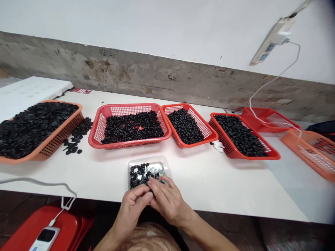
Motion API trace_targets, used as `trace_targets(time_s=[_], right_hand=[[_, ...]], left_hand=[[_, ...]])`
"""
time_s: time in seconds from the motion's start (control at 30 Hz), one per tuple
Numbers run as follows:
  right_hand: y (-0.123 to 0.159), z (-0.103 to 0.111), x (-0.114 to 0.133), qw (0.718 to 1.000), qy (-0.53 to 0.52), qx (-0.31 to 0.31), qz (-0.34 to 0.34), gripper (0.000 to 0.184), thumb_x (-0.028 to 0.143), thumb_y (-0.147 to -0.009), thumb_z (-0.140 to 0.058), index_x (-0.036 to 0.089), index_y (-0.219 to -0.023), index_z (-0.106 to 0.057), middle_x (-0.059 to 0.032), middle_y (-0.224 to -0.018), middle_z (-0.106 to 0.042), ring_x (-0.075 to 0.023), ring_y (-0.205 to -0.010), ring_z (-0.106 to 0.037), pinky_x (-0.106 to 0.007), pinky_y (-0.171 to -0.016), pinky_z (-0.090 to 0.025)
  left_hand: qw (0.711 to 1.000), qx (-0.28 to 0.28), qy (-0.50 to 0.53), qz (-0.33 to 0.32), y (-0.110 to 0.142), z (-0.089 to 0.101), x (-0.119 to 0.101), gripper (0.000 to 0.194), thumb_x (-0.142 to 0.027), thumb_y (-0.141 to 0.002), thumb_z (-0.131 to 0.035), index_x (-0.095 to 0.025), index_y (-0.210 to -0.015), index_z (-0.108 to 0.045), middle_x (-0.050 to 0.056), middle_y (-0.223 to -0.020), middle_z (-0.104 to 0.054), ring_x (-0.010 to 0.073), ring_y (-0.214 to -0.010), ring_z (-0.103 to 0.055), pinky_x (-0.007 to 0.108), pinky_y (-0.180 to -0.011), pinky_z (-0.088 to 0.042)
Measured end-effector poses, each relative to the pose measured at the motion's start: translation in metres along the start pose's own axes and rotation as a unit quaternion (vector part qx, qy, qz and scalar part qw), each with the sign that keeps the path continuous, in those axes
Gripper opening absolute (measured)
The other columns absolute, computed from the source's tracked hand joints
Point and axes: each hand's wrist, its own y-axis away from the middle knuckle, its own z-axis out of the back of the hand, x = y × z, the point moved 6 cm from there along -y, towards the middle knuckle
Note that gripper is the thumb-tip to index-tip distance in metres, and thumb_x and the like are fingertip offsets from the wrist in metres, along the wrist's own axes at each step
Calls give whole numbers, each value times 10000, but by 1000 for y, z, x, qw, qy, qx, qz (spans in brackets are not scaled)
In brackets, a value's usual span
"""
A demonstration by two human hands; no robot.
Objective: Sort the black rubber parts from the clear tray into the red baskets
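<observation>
Pale wall (157,28) with a rough grey lower band is standing beyond both grips, and a white counter (222,188) is spreading out to either side of them. Well ahead and left of the grips, an orange basket (59,137) is holding a heap of flat black parts. Straight ahead, a pinkish-red basket (131,141) is carrying black rings; two more red baskets, one a little right and one farther right, are holding similar pieces. Just beyond the fingertips, a clear tray (168,165) is sitting on the counter, its near part being hidden by the hands. Inside it, small black pieces (134,176) are lying loosely on the left, with tiny silvery bits (159,169) gathering on the right. Judging by looks, the black pieces are being light, fairly stiff and hard to damage, calling for a fingertip pinch at the outer rim. Left grip (132,206) is bringing thumb and index together; right grip (169,203) is arching over and touching it, fingers curling downward. Whether they are grasping a piece, I am not able to tell. Both forearms are slanting inward from below.
</observation>
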Motion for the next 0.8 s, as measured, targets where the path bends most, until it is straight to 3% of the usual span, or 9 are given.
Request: trace_targets(time_s=[0.13,0.23,0.4,0.5,0.57,0.63,0.7,0.77,0.8], right_hand=[[0,5,-2,996,0,31,78,307,140,-990,-451,-45,-1212,-555,-212,-1020,-737,-253,-1032,-692,-415,-908,-559],[-1,13,-6,992,-13,21,121,305,132,-986,-462,-38,-1221,-556,-180,-967,-750,-232,-978,-704,-394,-912,-567],[4,14,-11,994,-27,13,101,341,178,-975,-536,-21,-1253,-539,-178,-1036,-745,-226,-1092,-676,-395,-966,-525],[8,15,-18,995,2,24,98,341,216,-982,-542,23,-1263,-550,-174,-1085,-737,-210,-1139,-655,-396,-1017,-474],[5,24,-36,995,33,6,92,366,221,-971,-576,61,-1298,-538,-158,-1091,-740,-191,-1083,-678,-385,-1038,-445],[-4,43,-70,995,71,-50,42,444,208,-956,-608,118,-1374,-488,-132,-1086,-744,-181,-1009,-698,-383,-1029,-442],[-11,60,-117,986,110,-86,-90,519,308,-956,-613,178,-1429,-444,-172,-1260,-659,-238,-1089,-661,-437,-1001,-457],[-9,68,-153,971,91,-110,-193,582,378,-958,-592,182,-1468,-392,-205,-1424,-514,-290,-1202,-589,-487,-1010,-452],[-3,68,-163,964,70,-129,-220,549,378,-964,-575,185,-1452,-413,-197,-1413,-518,-279,-1160,-607,-470,-988,-473]], left_hand=[[1000,-2,-3,-1,2,-8,1,257,-361,-948,-577,-174,-978,-752,30,-817,-643,187,-816,-571,272,-812,-480],[1000,-8,-16,-18,1,-14,-3,242,-350,-947,-581,-175,-950,-748,34,-848,-659,186,-829,-588,271,-825,-482],[996,-5,-73,-46,-2,-13,-10,230,-355,-933,-602,-174,-868,-728,40,-867,-666,184,-845,-605,262,-819,-480],[989,-11,-131,-66,-2,-4,-10,187,-348,-895,-659,-202,-983,-734,42,-925,-686,182,-849,-610,262,-810,-482],[985,-26,-153,-76,-1,1,-10,234,-341,-884,-672,-223,-1079,-723,48,-969,-702,182,-841,-617,266,-799,-487],[983,-35,-161,-78,1,2,-12,246,-333,-903,-641,-228,-1112,-716,58,-983,-713,186,-838,-626,272,-790,-491],[984,-22,-164,-72,3,-4,-18,237,-324,-927,-602,-225,-1108,-719,67,-974,-719,194,-847,-633,278,-791,-492],[984,20,-162,-70,5,-17,-28,227,-315,-944,-571,-223,-1072,-734,71,-945,-724,199,-853,-642,279,-800,-489],[984,53,-158,-70,6,-25,-33,232,-310,-952,-554,-220,-1047,-747,73,-927,-728,200,-853,-649,279,-802,-488]])
